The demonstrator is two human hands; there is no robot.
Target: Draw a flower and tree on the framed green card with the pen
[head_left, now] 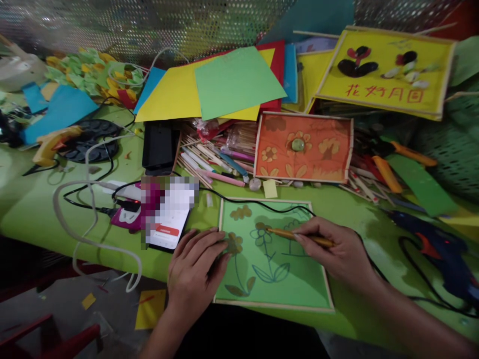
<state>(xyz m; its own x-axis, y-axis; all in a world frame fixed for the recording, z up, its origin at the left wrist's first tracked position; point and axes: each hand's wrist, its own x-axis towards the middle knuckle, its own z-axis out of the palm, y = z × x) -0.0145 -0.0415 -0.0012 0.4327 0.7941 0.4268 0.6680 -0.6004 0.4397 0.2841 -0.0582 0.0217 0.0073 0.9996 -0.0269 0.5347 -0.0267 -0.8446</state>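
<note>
A green sheet (pixel 303 286) in a thin pale wooden frame lies on the table, drawn with flowers, leaves and a cloud. My right hand (pixel 337 249) grips a gold marker pen (pixel 314 239), its tip on the top of the middle flower (pixel 260 234). Gold-brown colour fills the cloud (pixel 240 213), the left flower and its leaves, and part of the middle flower's top. My left hand (pixel 198 264) lies flat over the frame's left edge, fingers stretched out, holding nothing. The right-hand part of the drawing is partly hidden behind my right hand.
A lit phone (pixel 168 214) lies beside a magenta power strip (pixel 130 214) with looping cables. Behind are pens and sticks (pixel 213 159), an orange framed picture (pixel 269 149), a yellow one (pixel 389 45) and coloured sheets (pixel 239 80). A glue gun (pixel 437 254) is at right.
</note>
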